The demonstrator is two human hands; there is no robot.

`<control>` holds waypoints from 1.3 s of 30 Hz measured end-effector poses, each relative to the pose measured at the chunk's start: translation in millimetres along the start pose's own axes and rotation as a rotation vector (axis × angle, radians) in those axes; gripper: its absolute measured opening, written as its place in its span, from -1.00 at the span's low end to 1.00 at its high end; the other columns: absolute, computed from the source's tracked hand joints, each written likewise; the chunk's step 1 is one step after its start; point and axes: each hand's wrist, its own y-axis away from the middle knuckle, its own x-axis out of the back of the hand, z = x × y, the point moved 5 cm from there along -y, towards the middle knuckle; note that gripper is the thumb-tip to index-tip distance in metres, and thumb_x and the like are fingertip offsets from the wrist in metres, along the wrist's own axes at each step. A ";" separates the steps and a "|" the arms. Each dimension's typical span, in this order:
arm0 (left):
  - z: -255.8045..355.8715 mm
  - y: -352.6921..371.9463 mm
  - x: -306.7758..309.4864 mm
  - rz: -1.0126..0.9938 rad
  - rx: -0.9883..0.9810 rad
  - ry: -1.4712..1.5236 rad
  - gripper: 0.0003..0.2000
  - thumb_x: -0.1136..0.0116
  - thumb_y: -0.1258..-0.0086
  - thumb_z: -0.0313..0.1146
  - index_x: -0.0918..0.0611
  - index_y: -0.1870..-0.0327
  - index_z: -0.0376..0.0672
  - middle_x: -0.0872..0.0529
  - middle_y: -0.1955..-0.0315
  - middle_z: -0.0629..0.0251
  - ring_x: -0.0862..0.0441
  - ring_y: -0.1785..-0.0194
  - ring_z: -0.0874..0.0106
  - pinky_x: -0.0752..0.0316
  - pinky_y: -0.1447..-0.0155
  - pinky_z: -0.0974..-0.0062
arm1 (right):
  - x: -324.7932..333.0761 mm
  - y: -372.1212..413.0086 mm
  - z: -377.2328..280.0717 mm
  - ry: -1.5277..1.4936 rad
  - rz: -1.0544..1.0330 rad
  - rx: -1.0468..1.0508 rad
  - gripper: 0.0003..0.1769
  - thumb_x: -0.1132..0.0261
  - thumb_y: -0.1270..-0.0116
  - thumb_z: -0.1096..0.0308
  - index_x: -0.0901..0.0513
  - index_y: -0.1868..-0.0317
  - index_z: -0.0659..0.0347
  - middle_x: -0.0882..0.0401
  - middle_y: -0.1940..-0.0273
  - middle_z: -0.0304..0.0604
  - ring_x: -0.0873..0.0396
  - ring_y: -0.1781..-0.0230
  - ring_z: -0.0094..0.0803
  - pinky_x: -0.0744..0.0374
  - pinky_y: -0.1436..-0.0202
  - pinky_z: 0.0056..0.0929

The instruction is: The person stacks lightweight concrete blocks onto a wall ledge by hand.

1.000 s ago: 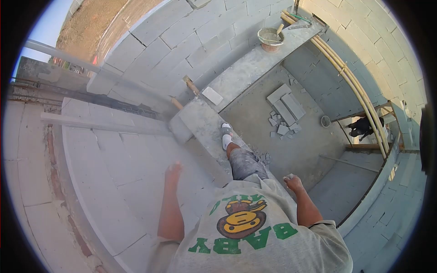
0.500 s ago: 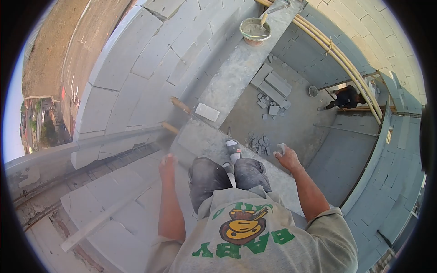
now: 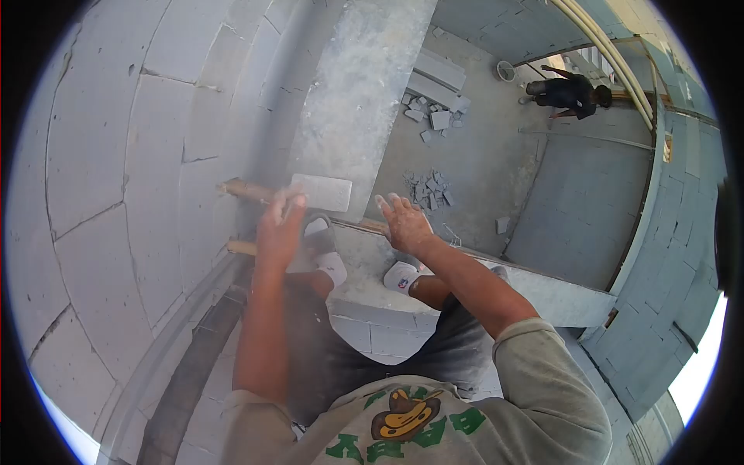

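A pale rectangular block [image 3: 324, 193] lies on the dusty plank-like platform [image 3: 364, 85] in front of me. My left hand [image 3: 280, 225] is raised at the near left corner of the block, its fingers apart and holding nothing; whether it touches the block is unclear. To the right of the block, my right hand [image 3: 404, 223] hovers with fingers spread and nothing in them. Both hands look dusted with white. My feet, in white socks and sandals, stand on the ledge [image 3: 372, 271] below the hands.
Block walls rise at the left [image 3: 93, 155] and right [image 3: 659, 248]. Down on the floor at the right lie broken block pieces [image 3: 430, 191], longer blocks [image 3: 438, 77] and a bucket [image 3: 505, 71]. A person [image 3: 570, 93] stands near bamboo poles [image 3: 608, 54]. Wooden stubs [image 3: 246, 191] jut beside the platform.
I have come closer to the block, with knees bent and feet apart. Both hands have moved forward and nearer each other. The mortar bucket has left the view.
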 end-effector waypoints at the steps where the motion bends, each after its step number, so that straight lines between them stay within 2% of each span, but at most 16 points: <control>1: -12.8 -21.1 3.4 0.021 0.036 -0.025 -0.53 -0.08 -0.39 -0.08 -0.53 -0.19 -0.22 -0.61 -0.10 0.04 -0.50 -0.24 0.23 -0.30 -0.31 0.36 | -45.6 -47.9 -3.7 0.060 -0.051 0.037 -0.25 -0.20 -0.30 0.30 -0.10 -0.46 0.13 -0.15 -0.38 0.09 -0.24 -0.36 -0.04 -0.32 -0.34 -0.03; 2: -24.8 -38.3 9.1 0.048 0.067 -0.046 -0.53 -0.08 -0.39 -0.08 -0.53 -0.21 -0.19 -0.60 -0.12 0.04 -0.49 -0.25 0.22 -0.29 -0.33 0.35 | -85.7 -89.5 -10.5 0.168 -0.086 0.078 -0.21 -0.20 -0.33 0.22 -0.02 -0.49 0.08 -0.07 -0.42 0.09 -0.11 -0.45 -0.02 -0.22 -0.40 0.00; 4: -41.7 -66.6 19.5 -0.049 -0.033 -0.612 -0.47 -0.08 -0.42 -0.02 -0.49 -0.23 -0.28 -0.62 -0.04 0.11 -0.54 -0.15 0.34 -0.34 -0.27 0.38 | -139.4 -148.7 -26.6 0.181 0.040 0.186 -0.30 -0.17 -0.34 0.21 -0.15 -0.44 0.10 -0.03 -0.44 0.14 -0.06 -0.46 0.09 -0.20 -0.40 0.12; 6: -11.3 -58.3 16.6 0.046 -0.034 -0.379 -0.49 -0.04 -0.44 -0.08 -0.48 -0.25 -0.29 -0.61 -0.03 0.09 -0.53 -0.13 0.30 -0.32 -0.29 0.34 | -184.9 -179.8 -32.9 0.192 0.102 0.237 -0.33 -0.16 -0.33 0.20 -0.20 -0.42 0.10 -0.02 -0.44 0.16 -0.06 -0.45 0.14 -0.20 -0.39 0.16; 9: -11.4 -42.2 15.5 0.021 -0.156 -0.369 -0.43 -0.11 -0.34 0.00 -0.51 -0.22 -0.26 -0.63 -0.01 0.05 -0.54 -0.11 0.23 -0.33 -0.26 0.28 | -208.8 -202.5 -30.4 0.190 0.119 0.290 -0.37 -0.06 -0.37 0.26 -0.18 -0.44 0.10 0.10 -0.48 0.21 0.05 -0.48 0.25 -0.05 -0.44 0.21; 11: -7.2 -33.7 4.2 0.000 -0.328 -0.501 -0.43 -0.11 -0.34 -0.01 -0.50 -0.21 -0.32 -0.62 0.00 0.00 -0.55 -0.10 0.20 -0.35 -0.25 0.26 | -206.4 -197.0 -19.8 0.036 0.226 0.352 -0.38 -0.05 -0.37 0.27 -0.20 -0.43 0.08 0.11 -0.47 0.24 0.04 -0.46 0.27 -0.04 -0.44 0.18; 12: -8.1 -35.6 0.8 -0.001 -0.344 -0.487 -0.43 -0.11 -0.34 -0.01 -0.50 -0.21 -0.32 -0.62 0.00 0.00 -0.55 -0.10 0.20 -0.35 -0.25 0.26 | -200.3 -196.4 -19.8 0.092 0.238 0.335 -0.32 -0.15 -0.32 0.23 -0.19 -0.44 0.04 0.04 -0.45 0.23 -0.03 -0.45 0.22 -0.07 -0.44 0.11; 13: -4.8 -39.7 -8.9 -0.117 -0.342 -0.589 -0.42 -0.12 -0.34 -0.01 -0.49 -0.21 -0.33 -0.62 0.00 -0.01 -0.55 -0.10 0.19 -0.35 -0.24 0.26 | -188.2 -193.6 -15.6 0.103 0.250 0.322 -0.32 -0.15 -0.32 0.23 -0.19 -0.44 0.04 0.04 -0.45 0.23 -0.03 -0.45 0.22 -0.07 -0.44 0.11; 15: 8.2 -48.9 -21.9 -0.226 -0.376 -0.692 -0.41 -0.12 -0.34 -0.01 -0.49 -0.21 -0.35 -0.62 0.00 -0.02 -0.55 -0.10 0.18 -0.36 -0.24 0.25 | -168.2 -193.3 -7.9 0.084 0.087 0.363 -0.19 -0.31 -0.21 0.10 -0.20 -0.44 0.03 -0.05 -0.43 0.25 -0.08 -0.44 0.15 -0.07 -0.44 0.06; 16: 14.6 -51.4 -28.0 -0.245 -0.367 -0.665 -0.38 -0.12 -0.33 0.00 -0.47 -0.23 -0.36 -0.62 0.01 -0.04 -0.55 -0.10 0.17 -0.34 -0.24 0.23 | -158.4 -190.9 1.5 0.119 0.112 0.397 -0.07 -0.41 -0.07 0.03 -0.22 -0.43 0.05 -0.21 -0.34 0.22 -0.19 -0.38 0.07 -0.15 -0.38 0.03; 17: 16.9 -51.6 -31.3 -0.264 -0.350 -0.635 -0.35 -0.12 -0.33 0.01 -0.45 -0.26 -0.38 -0.62 0.03 -0.06 -0.55 -0.10 0.16 -0.33 -0.25 0.20 | -141.6 -183.5 14.5 0.128 0.114 0.394 -0.07 -0.41 -0.07 0.03 -0.22 -0.43 0.05 -0.21 -0.34 0.22 -0.19 -0.38 0.07 -0.15 -0.38 0.03; 19: 18.1 -48.5 -32.1 -0.268 -0.367 -0.634 -0.35 -0.12 -0.33 0.01 -0.45 -0.26 -0.37 -0.62 0.02 -0.06 -0.55 -0.10 0.16 -0.33 -0.25 0.21 | -108.4 -158.0 50.1 0.142 -0.110 0.289 -0.08 -0.43 -0.01 0.05 -0.28 -0.39 0.10 -0.32 -0.23 0.17 -0.28 -0.30 0.02 -0.24 -0.29 -0.04; 23: 3.7 -42.3 -24.5 -0.289 -0.378 -0.669 -0.35 -0.12 -0.33 0.02 -0.44 -0.27 -0.36 -0.62 0.02 -0.05 -0.53 -0.10 0.19 -0.32 -0.26 0.22 | -93.7 -93.7 142.6 0.040 -0.193 0.031 -0.17 -0.41 -0.03 0.09 -0.36 -0.34 0.13 -0.36 -0.15 0.13 -0.33 -0.23 -0.03 -0.31 -0.22 -0.08; 30: -6.1 -56.7 -21.1 -0.148 -0.256 -0.734 -0.37 -0.11 -0.36 0.01 -0.44 -0.29 -0.32 -0.63 0.03 -0.01 -0.52 -0.09 0.20 -0.33 -0.25 0.26 | -182.8 -24.7 251.5 -0.249 -0.172 -0.508 -0.09 -0.37 0.04 -0.10 -0.37 -0.32 0.14 -0.40 -0.13 0.12 -0.36 -0.21 0.02 -0.33 -0.24 -0.02; 34: -7.2 -68.2 -46.6 -0.131 -0.169 -0.865 -0.42 -0.10 -0.39 -0.03 -0.45 -0.29 -0.27 -0.63 0.03 -0.02 -0.52 -0.11 0.22 -0.35 -0.24 0.27 | -250.1 -27.4 274.0 -0.326 -0.204 -0.637 -0.12 -0.39 0.06 -0.11 -0.42 -0.29 0.09 -0.43 -0.14 0.10 -0.39 -0.22 0.00 -0.36 -0.22 -0.03; 39: -3.4 -76.2 -90.1 -0.239 -0.190 -0.981 -0.45 -0.08 -0.41 -0.05 -0.45 -0.29 -0.27 -0.62 0.01 -0.05 -0.53 -0.14 0.20 -0.36 -0.25 0.25 | -299.3 -20.5 298.6 -0.451 -0.247 -0.598 -0.12 -0.42 0.08 -0.14 -0.45 -0.27 0.08 -0.43 -0.18 0.11 -0.36 -0.27 -0.01 -0.35 -0.25 -0.04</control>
